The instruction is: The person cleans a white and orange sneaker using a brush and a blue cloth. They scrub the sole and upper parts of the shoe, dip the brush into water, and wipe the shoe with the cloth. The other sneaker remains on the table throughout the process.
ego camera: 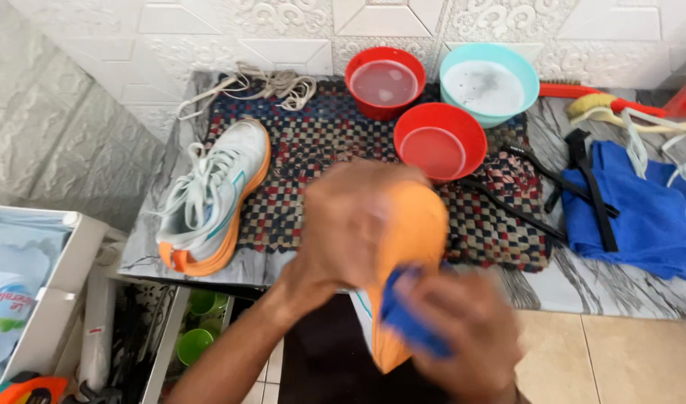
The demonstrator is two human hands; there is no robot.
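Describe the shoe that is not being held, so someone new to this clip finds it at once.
Start at the checkered woven mat on the marble counter. At the mat's left edge lies a white sneaker on its side, laces in, orange sole facing the mat. Unlike the orange-soled shoe in the hands, nothing touches it.

Crowded counter, open floor
Three bowls point(440, 97), a white shoe point(212, 198) and brushes point(575, 179) ringed the checked mat point(313, 142); its bare middle lay open beyond the hands, as did the tiled floor point(620, 359).
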